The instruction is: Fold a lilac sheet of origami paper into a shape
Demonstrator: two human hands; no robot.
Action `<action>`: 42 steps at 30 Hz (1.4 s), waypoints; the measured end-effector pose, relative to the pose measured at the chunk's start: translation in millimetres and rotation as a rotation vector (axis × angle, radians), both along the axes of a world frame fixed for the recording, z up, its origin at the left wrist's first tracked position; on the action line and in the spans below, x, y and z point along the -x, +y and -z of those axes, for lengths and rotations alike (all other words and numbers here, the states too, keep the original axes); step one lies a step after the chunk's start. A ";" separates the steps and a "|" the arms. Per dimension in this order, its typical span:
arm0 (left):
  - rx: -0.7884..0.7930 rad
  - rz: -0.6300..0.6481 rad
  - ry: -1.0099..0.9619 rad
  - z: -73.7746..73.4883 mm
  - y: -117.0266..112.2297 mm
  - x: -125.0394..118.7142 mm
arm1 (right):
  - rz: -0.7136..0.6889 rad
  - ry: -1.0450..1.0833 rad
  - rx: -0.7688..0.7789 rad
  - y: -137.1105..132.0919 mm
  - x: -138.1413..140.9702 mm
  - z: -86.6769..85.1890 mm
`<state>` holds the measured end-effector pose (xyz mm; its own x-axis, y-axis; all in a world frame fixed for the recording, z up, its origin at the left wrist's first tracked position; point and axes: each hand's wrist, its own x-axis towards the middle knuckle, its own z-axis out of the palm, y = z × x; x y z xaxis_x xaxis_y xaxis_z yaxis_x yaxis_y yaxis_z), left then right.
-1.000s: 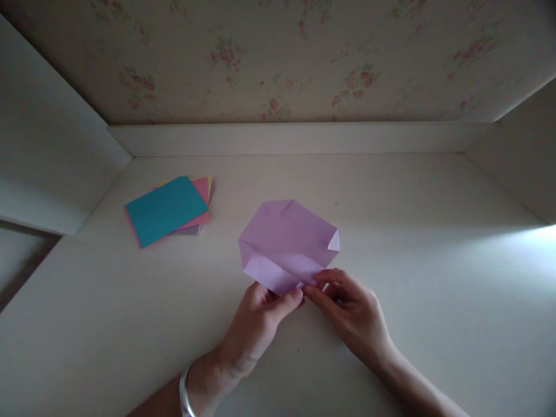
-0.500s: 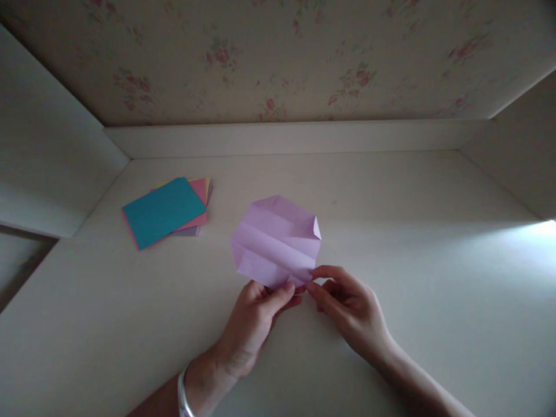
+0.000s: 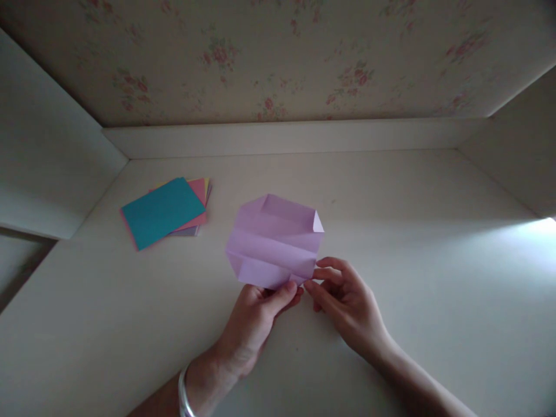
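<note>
A sheet of light purple paper point(image 3: 273, 243) is held up above the desk, marked by several creases, with its corners folded. Its upper right corner flap stands up, showing a paler side. My left hand point(image 3: 260, 313) grips the paper's lower edge, thumb on top and fingers underneath; a silver bangle circles that wrist. At the lower right corner of the sheet is my right hand point(image 3: 343, 295), its thumb and fingertips beside the edge. Its fingers are bent and a little apart, not pinched on the paper.
On the white desk point(image 3: 412, 278), to the left, lies a stack of coloured paper point(image 3: 165, 211), blue-green on top with pink, yellow and purple below. White panels border the desk at both sides, and a floral-patterned wall point(image 3: 278, 63) rises behind. Bright light falls from the right.
The purple paper has tilted and shifted slightly left, with its upper right flap standing more open. My right index finger has lifted off the corner, and the fingers have spread a little.
</note>
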<state>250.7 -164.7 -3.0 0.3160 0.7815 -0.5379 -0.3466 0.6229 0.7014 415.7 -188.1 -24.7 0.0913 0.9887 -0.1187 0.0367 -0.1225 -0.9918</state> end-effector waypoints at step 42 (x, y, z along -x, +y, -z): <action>-0.011 0.044 0.203 -4.2 0.4 -4.2 | 0.031 0.161 0.145 2.6 -0.4 -6.1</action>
